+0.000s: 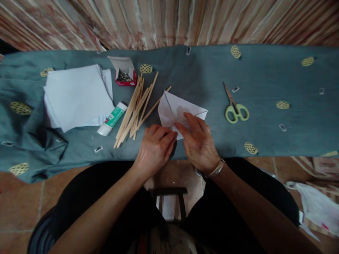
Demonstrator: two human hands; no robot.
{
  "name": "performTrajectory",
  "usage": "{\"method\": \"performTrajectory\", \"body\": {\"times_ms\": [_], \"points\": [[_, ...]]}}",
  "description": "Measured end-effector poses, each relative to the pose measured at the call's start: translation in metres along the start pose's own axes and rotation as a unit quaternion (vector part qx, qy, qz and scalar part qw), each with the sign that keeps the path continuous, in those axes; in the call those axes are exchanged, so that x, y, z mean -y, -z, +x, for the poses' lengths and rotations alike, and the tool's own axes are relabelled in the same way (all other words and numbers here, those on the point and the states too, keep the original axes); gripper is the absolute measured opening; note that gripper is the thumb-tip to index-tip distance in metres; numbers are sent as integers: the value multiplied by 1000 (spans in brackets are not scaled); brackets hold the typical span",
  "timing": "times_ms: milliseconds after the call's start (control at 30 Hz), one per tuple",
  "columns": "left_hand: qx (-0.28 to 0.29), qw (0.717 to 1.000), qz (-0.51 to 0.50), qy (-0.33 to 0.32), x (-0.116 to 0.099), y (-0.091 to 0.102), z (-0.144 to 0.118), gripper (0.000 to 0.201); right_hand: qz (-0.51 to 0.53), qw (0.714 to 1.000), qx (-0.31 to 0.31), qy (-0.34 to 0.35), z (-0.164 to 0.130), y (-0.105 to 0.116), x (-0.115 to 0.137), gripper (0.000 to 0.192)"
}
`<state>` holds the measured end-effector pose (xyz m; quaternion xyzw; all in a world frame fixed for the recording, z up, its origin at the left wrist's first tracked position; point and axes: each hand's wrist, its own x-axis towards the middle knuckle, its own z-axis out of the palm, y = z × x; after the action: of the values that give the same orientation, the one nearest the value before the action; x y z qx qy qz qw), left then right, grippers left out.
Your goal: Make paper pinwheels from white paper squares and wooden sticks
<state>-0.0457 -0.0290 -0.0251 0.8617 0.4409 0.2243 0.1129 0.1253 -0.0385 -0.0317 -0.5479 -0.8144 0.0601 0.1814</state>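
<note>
A folded white paper sheet [177, 107] lies on the teal cloth-covered table [265, 116] near its front edge. My left hand [155, 148] pinches the paper's near corner with thumb and fingertips. My right hand [198, 141] presses down on the same near part of the paper, fingers spread over the fold. The two hands nearly touch each other at the paper's lower edge, which they partly hide.
Several wooden sticks [136, 107] lie left of the paper, beside a glue tube [112, 118]. A stack of white sheets [76, 95] sits far left, a small red box of clips [125, 74] behind. Green-handled scissors [234, 106] lie to the right. A plastic bag [317, 208] is on the floor.
</note>
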Motion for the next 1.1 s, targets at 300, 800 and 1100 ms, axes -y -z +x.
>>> {"method": "performTrajectory", "body": {"times_ms": [300,800,1100], "points": [[11,999,38,-13,-2,4,1,19,-20,999,-18,31,2,-8,5,33],[1,999,38,-25,-1,0,2,16,150,987,-47,-43,16,13,-30,43],[-5,998,28,-51,1,5,1,17,32,996,-46,-68,21,23,-57,38]]}}
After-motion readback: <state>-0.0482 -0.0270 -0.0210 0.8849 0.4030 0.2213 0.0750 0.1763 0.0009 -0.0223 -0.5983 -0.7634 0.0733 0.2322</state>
